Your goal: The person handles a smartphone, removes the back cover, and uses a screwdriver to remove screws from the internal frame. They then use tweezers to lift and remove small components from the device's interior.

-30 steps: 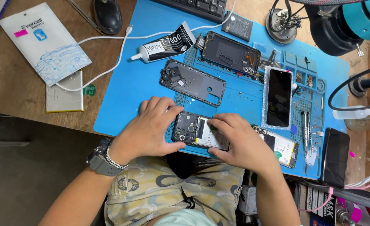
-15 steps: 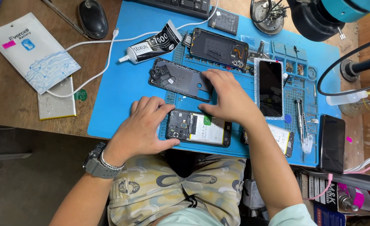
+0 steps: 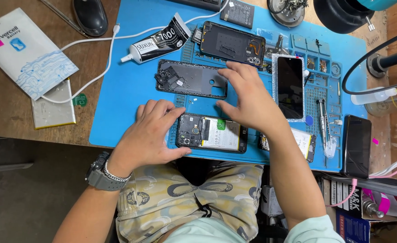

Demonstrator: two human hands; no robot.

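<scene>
Here your left hand [image 3: 149,135] rests flat, fingers spread, against the left end of the opened phone [image 3: 212,133] on the blue mat [image 3: 122,90]. Your right hand [image 3: 248,96] hovers open, fingers apart, just beside the dark back cover [image 3: 191,79].

Left hand [image 3: 151,135] flat, fingers spread; right hand [image 3: 248,96] raised, open, fingers loosely curved

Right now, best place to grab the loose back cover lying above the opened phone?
Take the back cover by its long top and bottom edges near the right end, coming from above. It lies flat on the blue mat, thin, so only the edges give purchase. The right hand hovers at that end; the camera cluster sits at the left.
</scene>
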